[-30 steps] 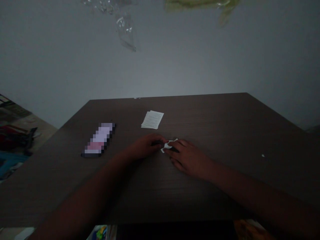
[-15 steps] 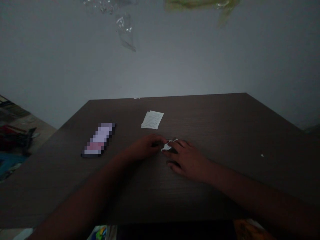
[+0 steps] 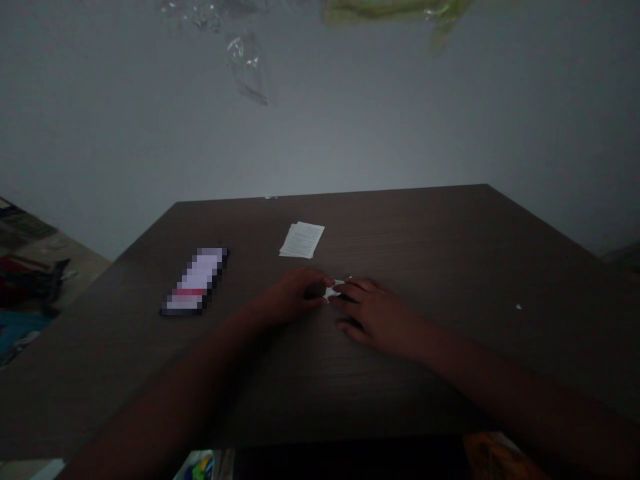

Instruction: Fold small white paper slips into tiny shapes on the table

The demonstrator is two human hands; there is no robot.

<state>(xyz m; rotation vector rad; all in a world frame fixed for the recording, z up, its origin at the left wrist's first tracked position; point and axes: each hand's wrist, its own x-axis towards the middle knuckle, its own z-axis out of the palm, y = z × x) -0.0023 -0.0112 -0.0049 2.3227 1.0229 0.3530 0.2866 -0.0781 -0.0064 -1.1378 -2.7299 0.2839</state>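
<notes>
Between my two hands a small piece of white paper point(image 3: 333, 291) lies on the dark brown table, partly covered by fingers. My left hand point(image 3: 295, 295) curves in from the left, its thumb and fingertips closed about the paper's left edge. From the other side my right hand point(image 3: 377, 313) reaches over with its fingers stretched and spread, the foremost fingertips resting on the paper. Just beyond the hands lies a small stack of printed paper sheets point(image 3: 302, 240).
A phone point(image 3: 195, 281) with a blurred lit screen lies left on the table point(image 3: 430, 233). A tiny white scrap point(image 3: 519, 307) is at the right. Behind the table rises a pale wall point(image 3: 350, 127) with clear plastic point(image 3: 247, 67) on it.
My left thumb has moved up to the paper's near left corner. The right fingers have shifted slightly on the paper. The view has moved a little.
</notes>
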